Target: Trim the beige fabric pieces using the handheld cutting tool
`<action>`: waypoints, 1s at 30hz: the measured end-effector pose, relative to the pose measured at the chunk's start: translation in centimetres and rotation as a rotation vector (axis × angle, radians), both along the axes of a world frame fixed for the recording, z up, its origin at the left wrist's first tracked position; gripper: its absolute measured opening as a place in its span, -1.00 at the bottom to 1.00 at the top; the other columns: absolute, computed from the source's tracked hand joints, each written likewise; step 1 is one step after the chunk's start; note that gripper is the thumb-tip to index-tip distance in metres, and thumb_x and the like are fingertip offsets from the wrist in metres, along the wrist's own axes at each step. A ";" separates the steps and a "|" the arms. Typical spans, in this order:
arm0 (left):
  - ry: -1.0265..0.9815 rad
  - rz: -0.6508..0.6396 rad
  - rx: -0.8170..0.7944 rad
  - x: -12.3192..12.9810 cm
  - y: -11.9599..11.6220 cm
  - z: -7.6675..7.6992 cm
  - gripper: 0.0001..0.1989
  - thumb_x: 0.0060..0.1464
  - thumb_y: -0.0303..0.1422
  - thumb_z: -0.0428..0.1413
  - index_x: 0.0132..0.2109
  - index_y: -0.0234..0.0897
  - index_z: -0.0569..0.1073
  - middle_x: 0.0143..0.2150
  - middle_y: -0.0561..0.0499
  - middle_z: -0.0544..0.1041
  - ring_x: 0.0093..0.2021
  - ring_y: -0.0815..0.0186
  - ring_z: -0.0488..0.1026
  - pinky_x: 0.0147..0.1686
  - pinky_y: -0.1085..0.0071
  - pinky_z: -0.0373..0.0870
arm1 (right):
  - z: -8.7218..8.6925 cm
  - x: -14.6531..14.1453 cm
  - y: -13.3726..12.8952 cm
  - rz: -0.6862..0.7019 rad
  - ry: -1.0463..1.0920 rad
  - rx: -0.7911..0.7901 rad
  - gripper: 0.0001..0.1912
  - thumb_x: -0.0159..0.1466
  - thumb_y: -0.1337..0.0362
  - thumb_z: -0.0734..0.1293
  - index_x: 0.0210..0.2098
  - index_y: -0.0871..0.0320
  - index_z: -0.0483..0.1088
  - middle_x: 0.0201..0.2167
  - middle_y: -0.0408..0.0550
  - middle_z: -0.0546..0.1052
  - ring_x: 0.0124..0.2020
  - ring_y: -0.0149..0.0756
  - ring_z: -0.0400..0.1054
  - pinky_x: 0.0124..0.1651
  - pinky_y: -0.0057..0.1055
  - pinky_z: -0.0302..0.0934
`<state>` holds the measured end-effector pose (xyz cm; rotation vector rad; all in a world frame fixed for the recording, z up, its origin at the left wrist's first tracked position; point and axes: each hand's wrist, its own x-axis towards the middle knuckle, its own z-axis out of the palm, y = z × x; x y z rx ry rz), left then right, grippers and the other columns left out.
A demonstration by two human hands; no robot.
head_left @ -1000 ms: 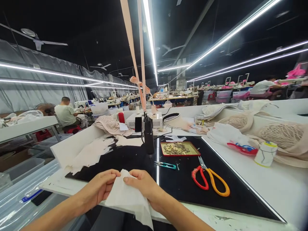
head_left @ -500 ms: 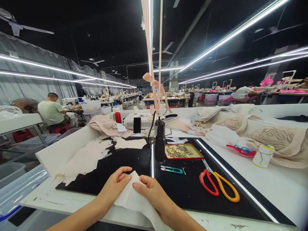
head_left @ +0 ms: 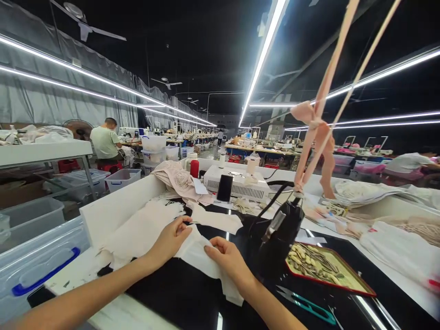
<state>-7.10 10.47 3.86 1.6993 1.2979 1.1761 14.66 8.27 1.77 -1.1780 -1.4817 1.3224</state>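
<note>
A white cloth piece (head_left: 202,256) hangs between my hands over the black mat (head_left: 154,293). My left hand (head_left: 172,240) pinches its upper left corner, and my right hand (head_left: 228,259) grips it further right, thumb on top. Just beyond them lies another pale cloth strip (head_left: 218,220). To the left, a spread of cream cloth pieces (head_left: 140,224) rests on the mat. On the right stands a black device (head_left: 282,238) hung from a pink strap (head_left: 321,137).
Teal thread snips (head_left: 309,308) and a red-rimmed tray (head_left: 330,268) of seeds lie at the right. Behind are a phone (head_left: 224,188), a white box (head_left: 250,183) and a red spool (head_left: 194,168). A seated person (head_left: 105,142) is at the far left.
The view has swung left, so the black device and tray appear further right. Both hands have moved forward over the mat with the cloth, which is now spread wider between them.
</note>
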 end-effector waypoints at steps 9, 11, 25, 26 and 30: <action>0.276 0.023 0.110 2.0 10.4 1.0 -0.68 0.42 -0.20 0.19 0.16 -0.30 0.49 0.01 -0.08 0.56 -0.09 0.21 0.56 -0.04 0.16 0.57 | -0.8 4.4 9.0 -0.411 -0.261 0.235 -0.68 0.44 0.12 0.41 0.07 0.18 0.46 -0.07 -0.04 0.57 -0.18 -0.26 0.52 -0.12 -0.24 0.50; 0.325 0.018 0.124 2.5 11.8 0.6 -0.66 0.42 -0.19 0.19 0.18 -0.30 0.48 0.10 -0.12 0.55 -0.01 0.17 0.57 0.00 0.12 0.59 | -1.2 5.7 10.8 -0.439 -0.300 0.248 -0.66 0.44 0.13 0.41 0.11 0.17 0.45 -0.03 -0.01 0.57 -0.14 -0.24 0.53 -0.09 -0.21 0.52; 0.523 0.060 0.099 2.7 15.4 -2.6 -0.66 0.42 -0.21 0.20 0.21 -0.29 0.48 0.17 -0.14 0.53 0.06 0.13 0.56 0.05 0.08 0.59 | -2.8 8.3 15.2 -0.363 -0.672 0.481 -0.68 0.46 0.11 0.39 0.08 0.17 0.47 -0.01 0.00 0.58 -0.10 -0.22 0.54 -0.04 -0.17 0.51; 0.526 0.060 0.098 2.7 15.4 -2.6 -0.66 0.42 -0.21 0.20 0.21 -0.29 0.48 0.16 -0.14 0.53 0.06 0.13 0.56 0.05 0.09 0.59 | -2.8 8.1 14.8 -0.333 -0.722 0.481 -0.69 0.46 0.10 0.39 0.07 0.17 0.48 -0.01 0.00 0.59 -0.10 -0.22 0.54 -0.03 -0.17 0.51; 0.523 0.050 0.099 2.8 15.7 -2.6 -0.65 0.42 -0.21 0.20 0.22 -0.29 0.47 0.17 -0.15 0.52 0.06 0.13 0.56 0.05 0.08 0.59 | -2.3 7.6 13.0 -0.224 -0.941 0.456 -0.70 0.45 0.07 0.39 0.00 0.17 0.51 -0.03 0.00 0.60 -0.07 -0.21 0.54 0.03 -0.13 0.49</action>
